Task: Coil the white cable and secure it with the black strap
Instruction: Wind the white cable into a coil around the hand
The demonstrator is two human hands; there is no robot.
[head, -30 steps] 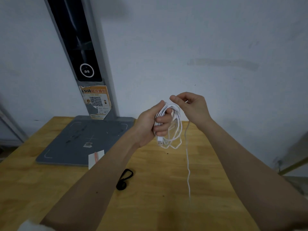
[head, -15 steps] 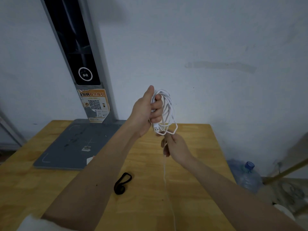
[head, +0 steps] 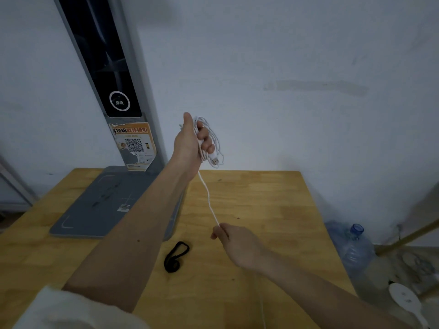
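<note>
My left hand (head: 190,141) is raised above the wooden table (head: 261,200) and grips a bundle of loops of the white cable (head: 215,138), with a USB plug sticking out below the fingers. One strand runs taut from the bundle down to my right hand (head: 237,243), which pinches it low over the table. The rest of the cable trails down past my right wrist toward the bottom edge. The black strap (head: 175,256) lies loose on the table, between my two forearms and untouched.
A grey flat base (head: 99,205) with a tall black-and-grey post (head: 107,67) carrying a QR sticker stands at the table's back left. Right of the table, on the floor, are a clear water jug (head: 354,248), a white round object (head: 403,298) and a wooden pole.
My right hand has slid down and toward me along the cable, stretching a longer strand from the bundle. My left hand still holds the loops, a little higher.
</note>
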